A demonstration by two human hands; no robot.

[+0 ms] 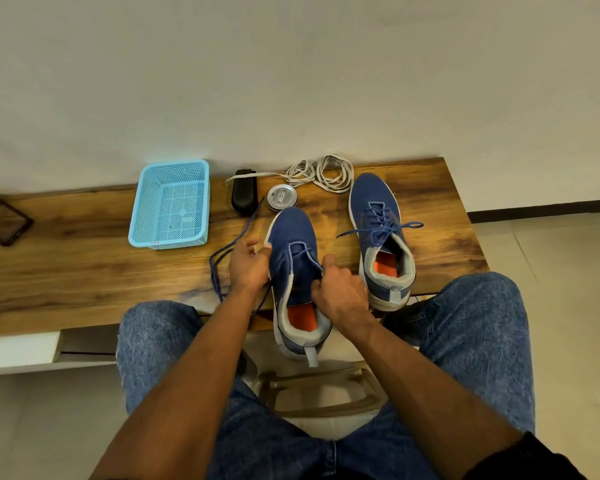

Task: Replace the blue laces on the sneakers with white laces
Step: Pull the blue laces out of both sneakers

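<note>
The near sneaker (293,271) lies on the front edge of the wooden bench (84,271), its heel overhanging toward the person's knees. Its long axis runs front to back, toe pointing away toward the wall. The left hand (248,268) grips the shoe's left side, fingers curled round it. The right hand (340,292) pinches the blue lace (222,268) at the eyelets; the exact finger contact is partly hidden.

Risk: the overhanging heel may tip off the bench if the left hand relaxes during a pull. Risk: the slack loop of lace lying left of the shoe may snag or knot, jamming in an eyelet.

The second sneaker (381,233) stands just right, parallel, fully laced. The white laces (321,174) lie coiled at the rear.
</note>
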